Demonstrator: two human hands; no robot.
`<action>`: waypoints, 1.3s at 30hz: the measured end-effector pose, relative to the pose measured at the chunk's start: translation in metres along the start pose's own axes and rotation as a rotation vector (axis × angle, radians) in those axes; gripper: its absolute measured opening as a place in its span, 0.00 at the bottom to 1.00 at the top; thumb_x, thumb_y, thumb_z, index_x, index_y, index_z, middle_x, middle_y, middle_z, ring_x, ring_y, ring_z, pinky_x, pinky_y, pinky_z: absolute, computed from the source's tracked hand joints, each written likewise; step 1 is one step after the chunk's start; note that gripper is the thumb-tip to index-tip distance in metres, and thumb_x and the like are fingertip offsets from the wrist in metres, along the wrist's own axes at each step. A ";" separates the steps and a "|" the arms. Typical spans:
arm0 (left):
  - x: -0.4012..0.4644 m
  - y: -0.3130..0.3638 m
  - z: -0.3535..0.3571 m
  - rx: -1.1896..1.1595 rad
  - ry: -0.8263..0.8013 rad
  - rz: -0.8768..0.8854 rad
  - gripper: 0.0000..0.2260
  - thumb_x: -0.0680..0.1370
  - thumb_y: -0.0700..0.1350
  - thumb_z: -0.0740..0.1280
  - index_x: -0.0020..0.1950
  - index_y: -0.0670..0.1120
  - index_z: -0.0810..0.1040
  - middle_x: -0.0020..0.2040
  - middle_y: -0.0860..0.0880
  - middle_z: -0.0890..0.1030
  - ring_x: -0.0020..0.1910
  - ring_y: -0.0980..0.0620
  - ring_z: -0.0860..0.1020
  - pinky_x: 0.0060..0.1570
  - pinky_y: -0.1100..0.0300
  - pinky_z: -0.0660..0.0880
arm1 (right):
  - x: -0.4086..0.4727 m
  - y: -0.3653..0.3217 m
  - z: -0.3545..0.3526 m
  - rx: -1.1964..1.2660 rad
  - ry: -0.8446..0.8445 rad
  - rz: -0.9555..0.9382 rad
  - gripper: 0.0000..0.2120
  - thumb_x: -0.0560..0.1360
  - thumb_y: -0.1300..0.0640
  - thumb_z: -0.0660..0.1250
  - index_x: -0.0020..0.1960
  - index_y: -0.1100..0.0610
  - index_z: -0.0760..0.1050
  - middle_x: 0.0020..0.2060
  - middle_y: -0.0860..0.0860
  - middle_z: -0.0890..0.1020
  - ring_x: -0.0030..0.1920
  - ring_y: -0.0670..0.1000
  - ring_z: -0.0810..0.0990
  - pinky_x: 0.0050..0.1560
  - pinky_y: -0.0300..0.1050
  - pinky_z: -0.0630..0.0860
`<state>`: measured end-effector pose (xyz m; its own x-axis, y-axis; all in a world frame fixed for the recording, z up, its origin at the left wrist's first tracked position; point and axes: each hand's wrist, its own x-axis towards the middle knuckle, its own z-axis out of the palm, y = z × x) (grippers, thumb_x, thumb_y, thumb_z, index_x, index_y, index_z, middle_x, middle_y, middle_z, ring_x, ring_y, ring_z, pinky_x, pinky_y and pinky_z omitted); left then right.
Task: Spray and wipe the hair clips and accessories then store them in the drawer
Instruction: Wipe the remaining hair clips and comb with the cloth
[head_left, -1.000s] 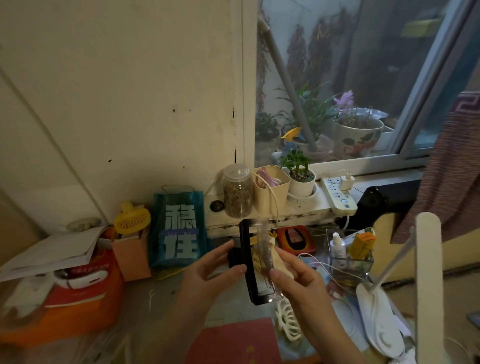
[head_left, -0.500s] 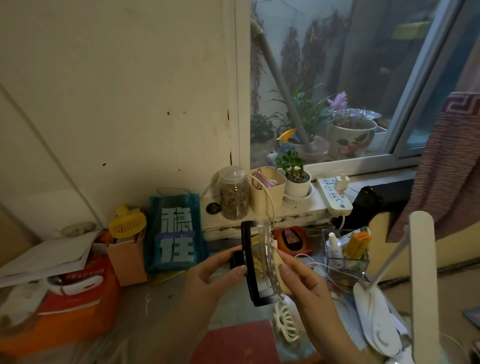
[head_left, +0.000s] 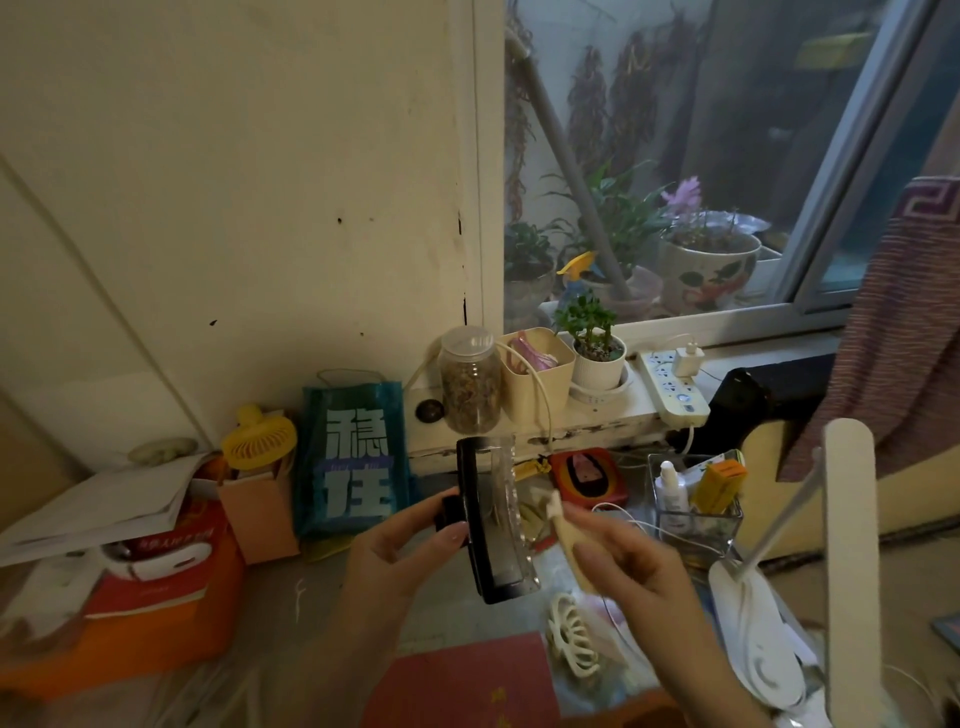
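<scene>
while left hand (head_left: 400, 551) pinches black hair clip (head_left: 485, 519), right hand (head_left: 631, 566) grips cloth (head_left: 563, 540).

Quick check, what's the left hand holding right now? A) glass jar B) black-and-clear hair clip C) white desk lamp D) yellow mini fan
B: the left hand pinches the black-and-clear hair clip upright above the desk; the right hand holds a small beige piece beside it.

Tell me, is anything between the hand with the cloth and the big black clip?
No. The right hand holds a beige wiping cloth just beside the black rectangular hair clip, gripped by the left hand. Only open air separates them.
</scene>
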<state>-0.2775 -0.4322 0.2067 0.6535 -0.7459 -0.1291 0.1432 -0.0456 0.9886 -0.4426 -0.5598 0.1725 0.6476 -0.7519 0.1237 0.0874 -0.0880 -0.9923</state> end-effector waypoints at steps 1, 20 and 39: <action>-0.001 -0.001 0.001 0.017 -0.006 -0.003 0.18 0.64 0.47 0.72 0.54 0.51 0.83 0.52 0.53 0.84 0.57 0.53 0.79 0.60 0.52 0.73 | 0.006 -0.005 -0.001 -0.012 0.024 -0.030 0.12 0.72 0.55 0.69 0.55 0.50 0.80 0.47 0.45 0.85 0.46 0.46 0.82 0.44 0.38 0.78; -0.006 -0.015 0.010 0.002 0.091 -0.032 0.11 0.71 0.37 0.70 0.50 0.49 0.84 0.46 0.54 0.85 0.46 0.59 0.82 0.38 0.72 0.75 | 0.000 0.015 0.021 -0.475 0.044 -0.446 0.15 0.73 0.51 0.65 0.59 0.46 0.78 0.55 0.40 0.81 0.57 0.37 0.77 0.56 0.29 0.71; -0.011 -0.011 0.010 0.053 0.073 -0.004 0.12 0.71 0.36 0.71 0.48 0.52 0.84 0.44 0.58 0.85 0.47 0.63 0.81 0.39 0.73 0.76 | -0.001 -0.006 0.007 -0.306 0.221 -0.288 0.15 0.71 0.47 0.67 0.56 0.37 0.77 0.51 0.33 0.80 0.52 0.39 0.79 0.49 0.38 0.78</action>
<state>-0.2937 -0.4304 0.1980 0.7056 -0.6954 -0.1364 0.1074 -0.0854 0.9905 -0.4387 -0.5542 0.1787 0.4504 -0.7866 0.4225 -0.0089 -0.4771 -0.8788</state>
